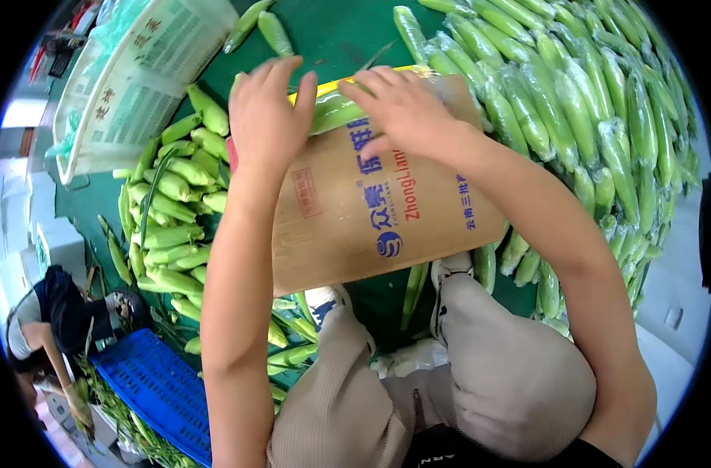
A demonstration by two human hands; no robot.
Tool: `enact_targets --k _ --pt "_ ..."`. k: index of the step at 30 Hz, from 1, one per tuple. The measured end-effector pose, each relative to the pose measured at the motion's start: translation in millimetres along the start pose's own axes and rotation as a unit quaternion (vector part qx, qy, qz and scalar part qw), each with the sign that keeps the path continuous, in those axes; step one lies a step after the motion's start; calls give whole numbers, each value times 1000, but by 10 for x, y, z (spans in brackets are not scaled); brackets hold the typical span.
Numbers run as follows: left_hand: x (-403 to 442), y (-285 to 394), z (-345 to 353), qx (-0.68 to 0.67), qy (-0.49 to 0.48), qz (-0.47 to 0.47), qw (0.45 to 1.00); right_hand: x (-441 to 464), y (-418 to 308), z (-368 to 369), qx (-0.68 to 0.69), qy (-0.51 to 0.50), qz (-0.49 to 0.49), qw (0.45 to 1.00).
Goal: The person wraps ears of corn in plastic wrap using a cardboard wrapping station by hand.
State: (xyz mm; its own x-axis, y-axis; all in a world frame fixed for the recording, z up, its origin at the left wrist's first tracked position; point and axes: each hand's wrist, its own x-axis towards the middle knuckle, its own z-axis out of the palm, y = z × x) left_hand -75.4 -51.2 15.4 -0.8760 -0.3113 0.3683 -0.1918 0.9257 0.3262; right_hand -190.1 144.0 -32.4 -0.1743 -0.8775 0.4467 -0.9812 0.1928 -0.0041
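Observation:
A brown cardboard box (324, 234) with blue and red print stands in front of my knees. On its far part lies a green corn ear (336, 111), beside a yellow edge. My left hand (273, 117) is over the left end of this ear, fingers bent and apart. At the ear's right end is my right hand (406, 113), its fingers spread. Whether either hand presses on the ear is hard to tell. Clear film shows near the box's far right corner.
Unwrapped corn (172, 249) is heaped on the left, film-wrapped corn (558, 101) on the right. A white crate (129, 93) stands at upper left. At lower left are a blue basket (156, 390) and a crouching person (47, 320). Two loose ears lie beyond the box.

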Motion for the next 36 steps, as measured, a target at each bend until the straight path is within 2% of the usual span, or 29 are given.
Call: enact_targets --k 1,2,4,5,7,9,12,13,14,15,16,17,18,20,22,24,26,27,28,29,30,31,32,34,36 --pt "-142 -2 127 -93 14 20 995 55 53 87 12 -26 5 1000" --pt "-259 130 112 -82 -28 48 995 149 105 147 48 -52 28 997" --pt "-492 257 275 110 20 152 982 276 169 227 122 -103 66 985" --pt "-539 269 258 97 25 164 981 245 131 227 177 -118 77 974" --pt "-661 283 206 72 42 172 981 235 -43 -108 268 -259 94 923" --pt "-885 349 90 51 -98 103 988 177 -138 -385 339 -370 107 858" --pt "-976 587 -155 10 -275 27 961 368 -46 -610 343 -510 177 769" --pt "-989 681 -232 -5 -335 5 942 287 -68 -449 351 -437 162 812" --pt "-988 721 -264 -13 -365 25 931 207 -93 -294 350 -361 144 852" --pt "-970 742 -300 -19 -393 44 918 -17 -207 137 264 -264 31 927" --pt "-940 754 -344 -24 -418 63 906 -126 -269 354 163 -158 -84 970" --pt "-920 807 -378 -51 -471 27 880 -138 -406 215 118 -271 -80 952" --pt "-990 769 -370 -68 -496 30 865 -210 -466 258 138 -223 -63 963" --pt "-1279 668 -295 -111 -534 21 838 -279 -502 307 145 -233 -64 960" --pt "-1580 824 -373 -138 -656 43 741 -285 -488 349 154 -207 -59 964" --pt "-2123 914 -252 -188 -772 99 600 -291 -527 362 146 -184 -61 970" --pt "-2591 841 -85 -199 -838 152 484 -304 -654 272 101 -167 -63 979" --pt "-2573 793 -126 -225 -832 107 495 -296 -797 -32 345 -214 51 912" --pt "-2465 708 -156 -251 -827 86 496 -117 -898 -573 376 -432 46 818" --pt "-2465 568 -187 -370 -783 28 500 -693 -1201 -280 432 -182 -59 881" --pt "-2330 568 -430 -370 -688 35 623 -800 -1224 -769 473 -308 -35 825" --pt "-2247 515 -475 -381 -682 12 624 -1099 -1450 -716 474 -383 -31 792" --pt "-2165 466 -537 -393 -675 -10 625 -1471 -1631 -647 617 -347 39 705" --pt "-1764 743 -1073 -315 -584 117 739 -1628 -1670 -633 719 -472 135 493" --pt "-1698 622 -1220 -159 -580 -107 792 -1604 -1576 -695 687 -391 157 591"
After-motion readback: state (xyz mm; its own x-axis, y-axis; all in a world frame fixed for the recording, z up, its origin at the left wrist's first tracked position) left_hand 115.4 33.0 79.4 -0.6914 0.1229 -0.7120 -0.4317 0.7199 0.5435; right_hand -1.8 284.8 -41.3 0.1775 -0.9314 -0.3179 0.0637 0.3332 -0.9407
